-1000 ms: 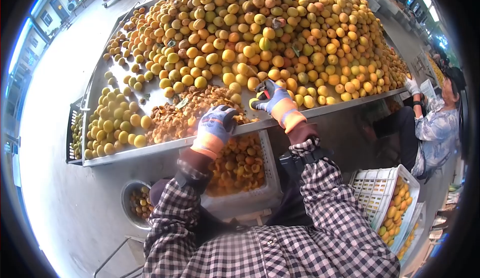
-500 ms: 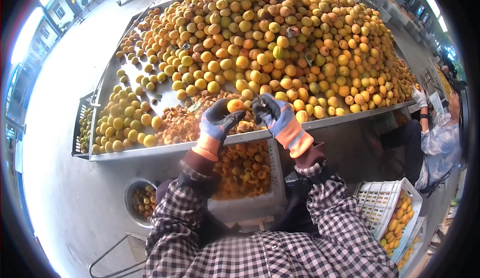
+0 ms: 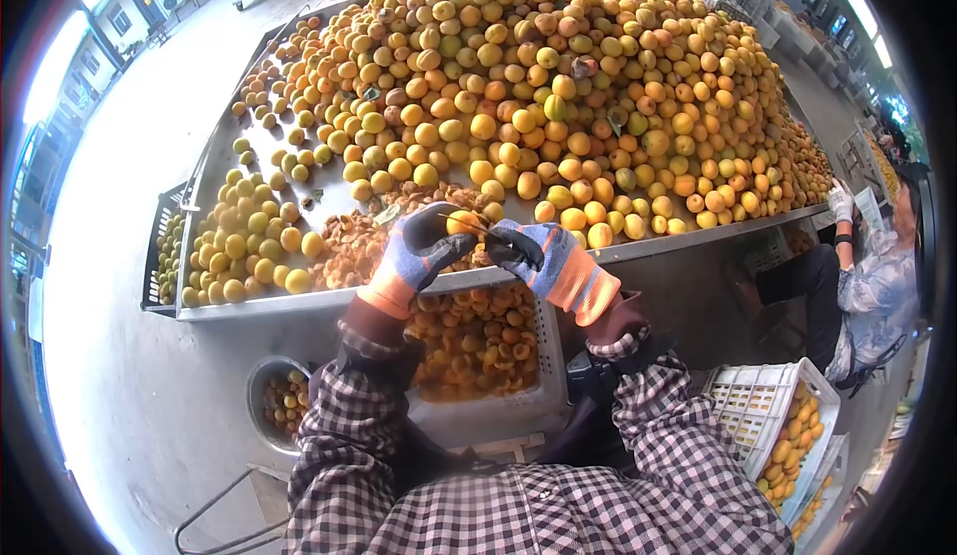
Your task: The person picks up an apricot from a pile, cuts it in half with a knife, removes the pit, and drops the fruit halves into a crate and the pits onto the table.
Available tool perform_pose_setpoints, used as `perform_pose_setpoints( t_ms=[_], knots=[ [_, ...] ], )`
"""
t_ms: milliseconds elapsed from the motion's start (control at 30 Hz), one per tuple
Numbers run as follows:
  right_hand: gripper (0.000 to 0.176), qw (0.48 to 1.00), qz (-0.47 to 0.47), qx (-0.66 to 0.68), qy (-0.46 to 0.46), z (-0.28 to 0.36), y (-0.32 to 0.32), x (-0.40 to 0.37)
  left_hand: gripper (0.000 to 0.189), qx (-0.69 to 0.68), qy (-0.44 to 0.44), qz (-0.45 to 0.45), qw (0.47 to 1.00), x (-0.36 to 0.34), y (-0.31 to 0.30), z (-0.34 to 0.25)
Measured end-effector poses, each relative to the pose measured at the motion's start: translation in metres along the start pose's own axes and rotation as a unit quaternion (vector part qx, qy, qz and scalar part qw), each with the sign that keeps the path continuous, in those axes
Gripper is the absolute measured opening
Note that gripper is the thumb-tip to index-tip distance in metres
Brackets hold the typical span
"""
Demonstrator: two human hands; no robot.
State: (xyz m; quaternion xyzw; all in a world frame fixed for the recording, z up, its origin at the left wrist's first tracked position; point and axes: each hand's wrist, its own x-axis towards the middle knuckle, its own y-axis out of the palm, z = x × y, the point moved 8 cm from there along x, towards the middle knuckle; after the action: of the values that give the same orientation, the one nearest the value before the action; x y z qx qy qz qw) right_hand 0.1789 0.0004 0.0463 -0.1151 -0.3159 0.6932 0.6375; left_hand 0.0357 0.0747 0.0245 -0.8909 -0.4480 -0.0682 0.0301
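Note:
Between the thumb and fingers of my left hand (image 3: 421,246) is an orange-yellow apricot (image 3: 463,223), held over the table's front edge. My right hand (image 3: 543,258) is closed in a pinch right beside the fruit. From its fingertips a thin, wire-like tool reaches across the apricot; most of it is hidden in the glove. Both hands wear gloves with dark fingers, blue backs and orange cuffs. Just behind the hands lies a heap of brownish-orange apricot pieces (image 3: 351,253). Below them stands a crate (image 3: 546,341) of cut apricots.
A big pile of whole apricots (image 3: 558,106) covers the metal table (image 3: 648,248). Greener fruit (image 3: 239,241) sits at its left. A metal bucket (image 3: 257,400) is on the floor, and a white crate (image 3: 743,400) at right. Another person (image 3: 877,291) sits at the right end.
My right hand has come in to the left and down, against the apricot. My left hand has turned and shifted slightly left with the fruit. The thin tool now shows across the apricot.

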Motion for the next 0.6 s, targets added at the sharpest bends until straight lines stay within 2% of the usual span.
perform_pose_setpoints(
  t_ms=[33, 167, 233, 267, 367, 533, 600],
  knots=[
    [0.020, 1.000, 0.011, 0.005, 0.006, 0.002, 0.000, 0.000, 0.032, 0.029, 0.006, 0.011, 0.999, -0.001, 0.001, 0.000],
    [0.023, 1.000, 0.017, 0.004, 0.001, -0.003, 0.004, -0.001, 0.031, 0.007, -0.012, -0.003, 1.000, -0.003, 0.001, -0.001],
    [0.025, 1.000, -0.004, 0.020, -0.012, -0.003, 0.006, 0.000, 0.031, 0.070, 0.068, 0.006, 0.995, -0.001, 0.003, -0.017],
    [0.028, 0.999, -0.023, 0.037, -0.026, -0.003, 0.007, 0.000, 0.031, 0.071, 0.068, 0.007, 0.995, -0.001, 0.005, -0.017],
    [0.026, 0.998, -0.025, 0.059, -0.029, -0.005, 0.015, 0.000, 0.030, -0.047, 0.009, -0.013, 0.999, -0.003, 0.008, -0.005],
    [0.025, 0.998, -0.021, 0.054, -0.022, -0.010, 0.029, 0.003, 0.031, -0.028, 0.009, -0.025, 0.999, -0.005, 0.006, 0.001],
    [0.023, 0.984, -0.062, 0.167, -0.025, -0.011, 0.029, 0.002, 0.033, -0.038, -0.003, -0.042, 0.998, -0.007, 0.005, 0.000]
  ],
)
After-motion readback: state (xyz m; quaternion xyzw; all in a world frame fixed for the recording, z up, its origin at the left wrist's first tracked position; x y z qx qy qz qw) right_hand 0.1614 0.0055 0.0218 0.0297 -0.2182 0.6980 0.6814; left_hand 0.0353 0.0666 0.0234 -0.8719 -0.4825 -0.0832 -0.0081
